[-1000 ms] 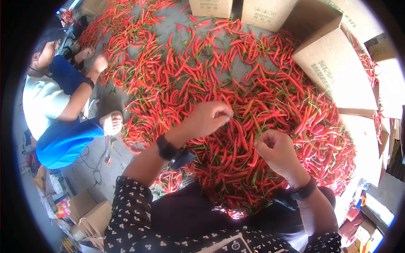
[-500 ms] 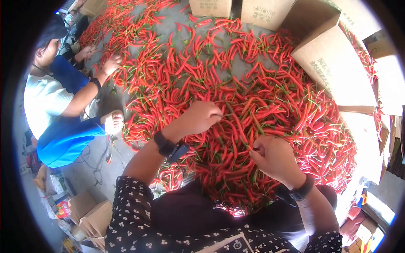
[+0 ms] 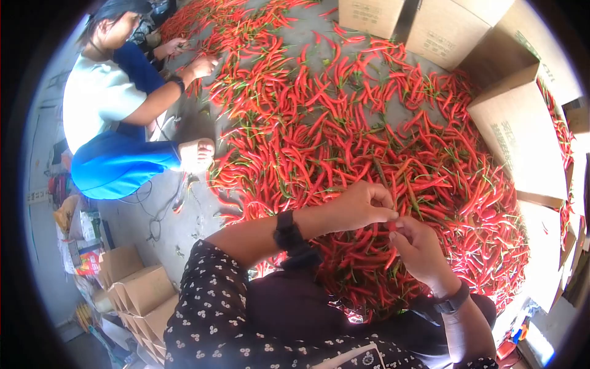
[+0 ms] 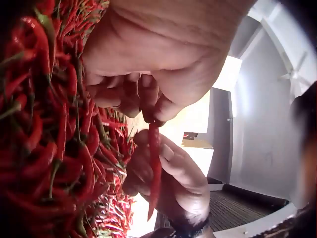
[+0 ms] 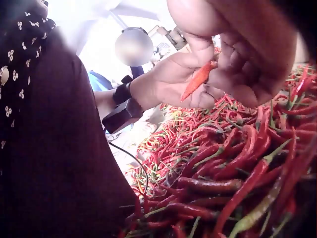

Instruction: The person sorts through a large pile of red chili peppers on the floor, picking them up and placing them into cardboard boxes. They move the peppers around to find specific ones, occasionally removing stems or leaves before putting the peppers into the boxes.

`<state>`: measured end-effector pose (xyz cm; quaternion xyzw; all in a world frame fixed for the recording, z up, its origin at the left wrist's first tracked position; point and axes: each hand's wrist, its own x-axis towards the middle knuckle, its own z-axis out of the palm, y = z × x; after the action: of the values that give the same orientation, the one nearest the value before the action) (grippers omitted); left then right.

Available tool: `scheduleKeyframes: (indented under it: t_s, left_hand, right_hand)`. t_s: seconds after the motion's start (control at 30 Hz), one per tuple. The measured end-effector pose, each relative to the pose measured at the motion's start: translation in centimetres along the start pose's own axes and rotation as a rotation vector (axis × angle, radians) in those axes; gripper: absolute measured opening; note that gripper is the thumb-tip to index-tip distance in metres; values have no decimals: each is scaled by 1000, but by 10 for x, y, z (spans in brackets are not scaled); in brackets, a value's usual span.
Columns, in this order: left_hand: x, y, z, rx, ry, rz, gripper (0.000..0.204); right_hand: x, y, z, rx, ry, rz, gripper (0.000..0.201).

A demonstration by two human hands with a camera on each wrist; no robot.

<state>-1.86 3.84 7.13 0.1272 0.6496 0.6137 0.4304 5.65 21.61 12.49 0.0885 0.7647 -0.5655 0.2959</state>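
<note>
My left hand (image 3: 364, 206) and right hand (image 3: 423, 253) meet fingertip to fingertip low over a large heap of red chili peppers (image 3: 344, 147). One red chili pepper (image 4: 155, 173) is between them, its tip hanging down in the left wrist view. The left thumb and forefinger pinch its upper end. Just below, the right thumb and fingers lie around its body. In the right wrist view the same chili pepper shows orange-red in front of the left palm, one end at the right hand's fingers. Green stems stick out among the heaped peppers.
Cardboard boxes (image 3: 519, 135) stand along the right and far side of the heap. At left another person (image 3: 101, 104) squats with hands over the peppers. Folded cartons (image 3: 144, 289) lie at lower left. A thin cable (image 3: 153, 215) runs over the floor.
My hands were apart a second ago; the left has moved right to meet the right, with a chili pepper between them. The head view has shifted, so the surroundings sit further right.
</note>
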Motion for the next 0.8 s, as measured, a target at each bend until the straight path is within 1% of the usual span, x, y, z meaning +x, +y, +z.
scheduleKeyframes:
  t_s: [0.03, 0.07, 0.13, 0.2, 0.27, 0.3, 0.37, 0.4, 0.43, 0.5, 0.53, 0.57, 0.63, 0.7, 0.77, 0.8]
  left_hand:
    - [0, 2, -3, 31, 35, 35, 12]
    - [1, 1, -11, 30, 43, 35, 12]
    - [7, -8, -44, 412, 441, 279, 16]
    - [8, -25, -95, 807, 770, 421, 30]
    - [-1, -53, -137, 953, 925, 95, 62]
    - [-9, -60, -142, 951, 923, 92, 62]
    - [-20, -74, -145, 1001, 811, -375, 92]
    - [-18, -104, -147, 960, 704, -406, 100]
    - [-22, -101, -137, 957, 704, -409, 100]
    - [-30, -83, -106, 968, 498, -400, 97]
    - [-34, -81, -101, 923, 477, -359, 94]
    - [-40, -77, -96, 922, 480, -361, 94]
    - [-48, -70, -88, 932, 413, -337, 88]
    - [-48, -83, -90, 917, 429, -342, 86]
    - [-44, -94, -100, 873, 483, -275, 75]
    - [-43, -95, -107, 871, 481, -275, 75]
  right_hand:
    - [2, 5, 2, 38, 6, -28, 20]
    - [4, 7, 3, 78, 13, -54, 19]
    - [4, 4, 4, 92, 17, -52, 18]
    - [3, 2, 3, 110, 29, -45, 18]
    - [3, 4, 1, 77, 55, -43, 16]
    - [2, 5, 1, 77, 54, -40, 16]
    - [3, 6, 1, 165, 97, -44, 15]
    - [2, 4, 0, 165, 95, -41, 15]
    - [2, 0, -2, 171, 83, -20, 15]
    - [3, -2, -2, 177, 68, 0, 14]
    - [3, -2, -1, 177, 72, -12, 14]
    - [4, -2, 0, 178, 75, -24, 14]
    - [6, -3, 1, 174, 64, -37, 15]
    - [7, -3, 2, 172, 54, -43, 15]
    - [8, -5, 3, 195, 45, -55, 15]
    - [9, -5, 4, 194, 46, -52, 15]
